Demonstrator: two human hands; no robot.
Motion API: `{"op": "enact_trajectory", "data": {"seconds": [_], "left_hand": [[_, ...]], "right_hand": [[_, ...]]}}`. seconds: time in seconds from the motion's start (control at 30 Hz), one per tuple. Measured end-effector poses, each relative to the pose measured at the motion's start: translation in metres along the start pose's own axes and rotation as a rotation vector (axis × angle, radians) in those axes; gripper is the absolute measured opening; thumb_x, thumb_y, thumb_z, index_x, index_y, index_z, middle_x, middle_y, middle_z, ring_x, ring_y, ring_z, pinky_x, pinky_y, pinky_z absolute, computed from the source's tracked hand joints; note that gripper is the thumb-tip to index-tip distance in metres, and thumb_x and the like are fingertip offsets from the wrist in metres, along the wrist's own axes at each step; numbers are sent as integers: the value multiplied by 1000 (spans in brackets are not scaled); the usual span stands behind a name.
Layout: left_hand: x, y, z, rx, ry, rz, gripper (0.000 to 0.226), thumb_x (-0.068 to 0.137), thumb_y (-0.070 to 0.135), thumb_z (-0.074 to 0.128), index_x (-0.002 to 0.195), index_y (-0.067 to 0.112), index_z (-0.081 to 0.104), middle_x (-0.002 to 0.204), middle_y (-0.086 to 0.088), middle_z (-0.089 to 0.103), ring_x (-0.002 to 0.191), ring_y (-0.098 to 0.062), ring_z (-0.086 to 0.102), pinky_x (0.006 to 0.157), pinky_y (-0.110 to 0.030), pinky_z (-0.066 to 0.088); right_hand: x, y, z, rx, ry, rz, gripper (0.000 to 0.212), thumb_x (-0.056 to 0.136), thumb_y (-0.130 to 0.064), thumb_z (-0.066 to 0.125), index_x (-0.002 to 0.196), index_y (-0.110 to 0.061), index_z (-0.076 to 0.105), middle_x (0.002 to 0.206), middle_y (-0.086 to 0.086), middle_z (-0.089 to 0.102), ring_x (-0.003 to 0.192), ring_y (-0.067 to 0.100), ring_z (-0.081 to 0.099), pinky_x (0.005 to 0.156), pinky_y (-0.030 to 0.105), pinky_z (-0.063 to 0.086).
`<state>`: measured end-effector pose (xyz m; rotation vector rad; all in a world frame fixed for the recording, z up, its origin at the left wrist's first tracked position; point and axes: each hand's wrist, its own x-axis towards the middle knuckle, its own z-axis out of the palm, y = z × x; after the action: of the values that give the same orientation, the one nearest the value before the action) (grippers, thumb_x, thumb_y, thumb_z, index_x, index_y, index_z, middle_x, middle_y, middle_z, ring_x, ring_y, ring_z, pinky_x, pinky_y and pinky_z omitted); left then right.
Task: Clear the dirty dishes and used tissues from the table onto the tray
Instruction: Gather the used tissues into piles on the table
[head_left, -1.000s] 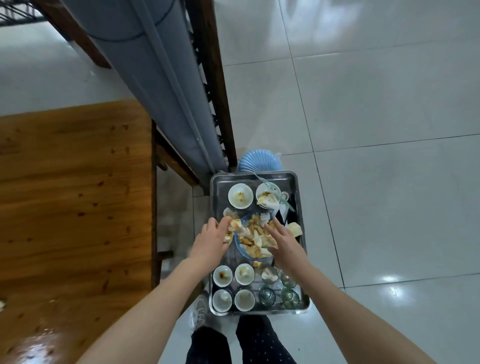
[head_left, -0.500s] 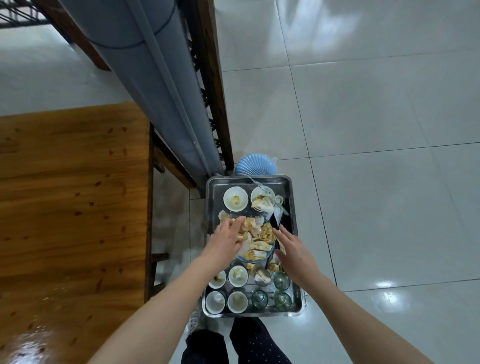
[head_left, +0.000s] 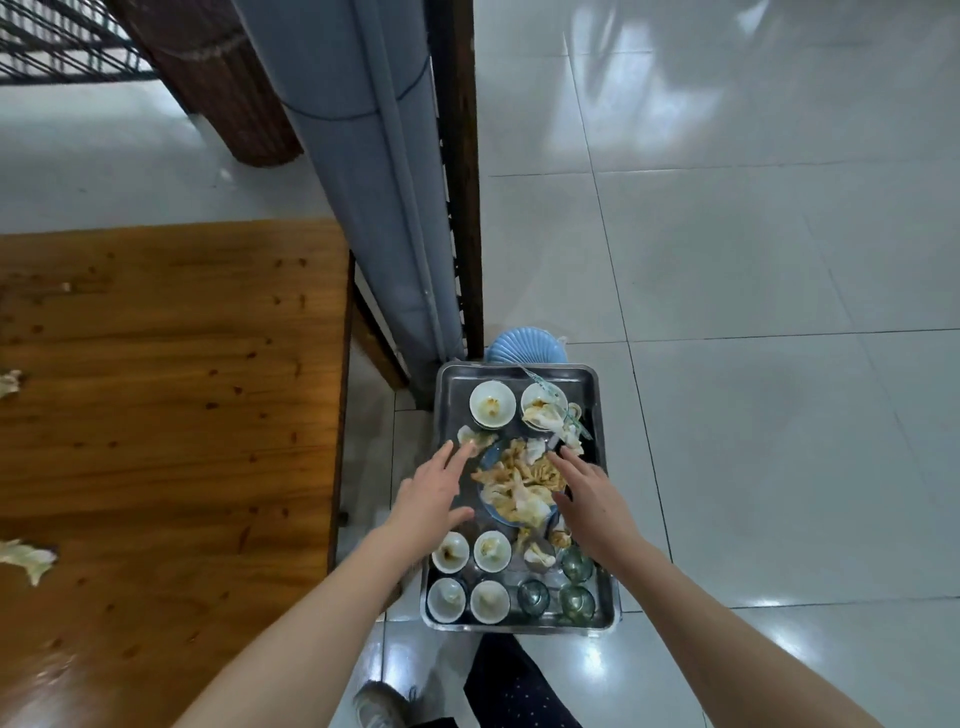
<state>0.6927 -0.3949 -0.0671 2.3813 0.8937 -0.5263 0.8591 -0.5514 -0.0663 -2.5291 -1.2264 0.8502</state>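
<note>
Head view, looking down. Metal tray (head_left: 467, 370) sits low beside the wooden table (head_left: 156, 415), off its right edge, above the tiled floor (head_left: 753, 260).

Tray load:
- far end: two white bowls (head_left: 492, 405), stained; the right one holds crumpled paper.
- middle: blue plate (head_left: 485, 457) under a heap of used tissues (head_left: 519, 483), yellow-brown and white.
- near end, left: four white cups (head_left: 492, 551) in a square, some with residue.
- near end, right: three green glasses (head_left: 533, 596), with loose scraps just beyond them.

Left hand (head_left: 431, 488): released, fingers straight and spread, palm down over the tray's left side, beside the heap. Its fingertips point at a loose crumpled tissue (head_left: 472, 436) by the plate's far-left rim; cannot tell whether they touch it.

Right hand (head_left: 592, 499): also released, fingers extended, palm down at the heap's right side, fingertips at the heap's edge. It grasps nothing.

Still on the table: two soiled tissue scraps (head_left: 26, 558) near its left edge, well apart from the tray.

Surroundings: grey column (head_left: 363, 182) and dark wooden post (head_left: 457, 156) rise behind the tray; a ribbed blue object (head_left: 524, 347) shows just past the tray's far rim. A shoe (head_left: 379, 706) and a dark dotted trouser leg (head_left: 519, 686) are at the bottom.
</note>
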Motion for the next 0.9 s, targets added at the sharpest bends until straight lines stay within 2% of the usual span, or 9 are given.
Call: {"op": "enact_trajectory", "data": {"seconds": [0.07, 0.17, 0.3, 0.57, 0.73, 0.9], "left_hand": [[-12, -12, -4, 26, 28, -32, 83, 94, 35, 58, 153, 32, 0, 162, -1, 6, 145, -25, 20, 114, -49, 28], [-34, -34, -9, 64, 76, -74, 74, 98, 34, 50, 153, 29, 0, 161, -2, 6, 147, -25, 13, 116, -50, 20], [-69, -68, -12, 83, 156, -110, 70, 99, 35, 45, 153, 29, 0, 161, -2, 6, 148, -26, 9, 117, -50, 15], [-159, -144, -16, 29, 244, -188, 63, 101, 39, 40, 153, 32, 5, 161, -2, 10, 147, -26, 11, 116, -50, 15], [-223, -204, -17, -1, 273, -269, 60, 101, 39, 39, 153, 30, 9, 161, -3, 12, 147, -26, 14, 116, -49, 16], [-274, -253, -18, -38, 271, -359, 60, 102, 41, 37, 153, 30, 9, 161, -4, 10, 148, -26, 11, 118, -49, 14]], "right_hand": [[-1, -14, 5, -38, 17, -47, 56, 97, -19, 49, 148, -25, 28, 157, 1, 24, 140, 23, 29, 111, 39, 28], [-6, -36, 13, -87, 33, -63, 56, 99, -26, 45, 150, -30, 22, 159, -2, 17, 144, 22, 18, 116, 47, 16], [-20, -68, 26, -183, 37, -100, 58, 99, -30, 44, 150, -30, 17, 160, -3, 9, 147, 22, 7, 116, 48, 8], [-68, -162, 60, -235, 65, -181, 56, 101, -32, 38, 152, -29, 14, 160, -3, 8, 147, 19, 7, 116, 50, 9], [-93, -229, 93, -257, 81, -252, 56, 101, -31, 39, 152, -28, 15, 160, -2, 11, 145, 20, 13, 116, 46, 13], [-111, -286, 127, -235, 40, -315, 53, 101, -33, 38, 151, -29, 19, 159, -2, 13, 145, 21, 14, 117, 46, 11]]}}
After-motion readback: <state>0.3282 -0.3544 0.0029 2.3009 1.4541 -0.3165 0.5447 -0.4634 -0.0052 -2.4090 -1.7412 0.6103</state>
